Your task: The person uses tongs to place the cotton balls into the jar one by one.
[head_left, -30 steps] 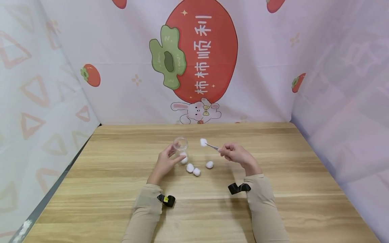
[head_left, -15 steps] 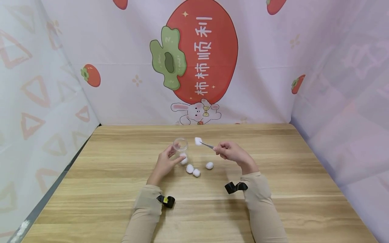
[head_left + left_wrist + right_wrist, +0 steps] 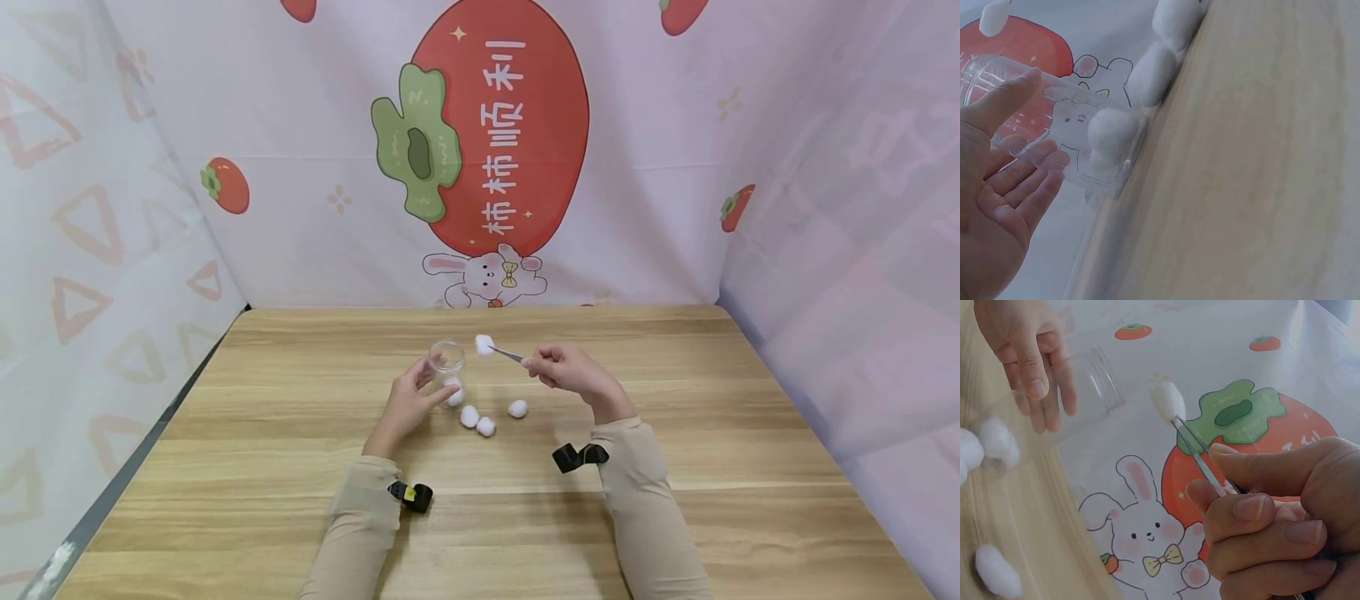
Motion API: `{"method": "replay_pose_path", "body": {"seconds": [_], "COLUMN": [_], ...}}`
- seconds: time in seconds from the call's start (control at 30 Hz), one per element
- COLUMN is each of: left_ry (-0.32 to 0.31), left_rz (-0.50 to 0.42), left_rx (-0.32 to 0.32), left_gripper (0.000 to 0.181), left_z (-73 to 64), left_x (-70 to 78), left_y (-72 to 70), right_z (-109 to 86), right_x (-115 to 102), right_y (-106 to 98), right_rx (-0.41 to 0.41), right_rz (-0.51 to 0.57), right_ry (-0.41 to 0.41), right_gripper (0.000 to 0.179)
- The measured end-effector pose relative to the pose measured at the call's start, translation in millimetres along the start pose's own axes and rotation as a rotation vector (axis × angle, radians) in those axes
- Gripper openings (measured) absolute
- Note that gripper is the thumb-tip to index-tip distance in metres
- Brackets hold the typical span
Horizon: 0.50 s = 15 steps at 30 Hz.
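Note:
My left hand (image 3: pixel 407 402) holds a clear plastic jar (image 3: pixel 447 358) upright on the table, thumb on one side and fingers on the other. Its mouth has no lid, and a white cotton ball (image 3: pixel 1111 136) lies at the bottom. In my right hand (image 3: pixel 572 370) is a pair of metal tweezers (image 3: pixel 1194 453), pinched between thumb and fingers. The tweezer tips grip another cotton ball (image 3: pixel 1167 402), held in the air just right of the jar's mouth at about rim height.
Two cotton balls, a left one (image 3: pixel 469 416) and a right one (image 3: pixel 486 427), lie side by side in front of the jar on the wooden table (image 3: pixel 480 533). A single cotton ball (image 3: pixel 517 408) lies farther right. A printed cloth (image 3: pixel 300 100) hangs behind the table.
My right hand has moved left with the tweezers, bringing the gripped cotton ball closer to the jar's mouth. My left hand and the jar have stayed in place.

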<state>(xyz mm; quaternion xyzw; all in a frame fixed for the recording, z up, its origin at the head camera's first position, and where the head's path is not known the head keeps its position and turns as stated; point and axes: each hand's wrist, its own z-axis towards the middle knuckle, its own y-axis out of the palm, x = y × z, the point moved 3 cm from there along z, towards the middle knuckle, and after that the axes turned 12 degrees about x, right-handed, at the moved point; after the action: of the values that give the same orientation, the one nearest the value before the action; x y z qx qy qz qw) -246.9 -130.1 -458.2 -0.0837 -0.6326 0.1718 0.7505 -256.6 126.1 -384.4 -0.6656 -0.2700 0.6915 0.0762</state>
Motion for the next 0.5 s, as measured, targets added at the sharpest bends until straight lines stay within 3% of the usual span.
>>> {"method": "replay_pose_path", "body": {"seconds": [0.23,0.5], "left_ry": [-0.002,0.005], "left_rz": [0.015,0.008], "left_rx": [-0.018,-0.012], "left_gripper": [0.064,0.063], "left_z": [-9.5,-13.1], "left_x": [27.4,34.6], "left_y": [-6.2,-9.1], "right_z": [4.3,10.5], "right_x": [-4.9,-10.4], "right_y": [4.1,13.3], "right_rx": [-0.006,-0.016], "right_rz": [-0.029,-0.013], "right_ry": [0.001,-0.02], "right_gripper": [0.026,0.027]}}
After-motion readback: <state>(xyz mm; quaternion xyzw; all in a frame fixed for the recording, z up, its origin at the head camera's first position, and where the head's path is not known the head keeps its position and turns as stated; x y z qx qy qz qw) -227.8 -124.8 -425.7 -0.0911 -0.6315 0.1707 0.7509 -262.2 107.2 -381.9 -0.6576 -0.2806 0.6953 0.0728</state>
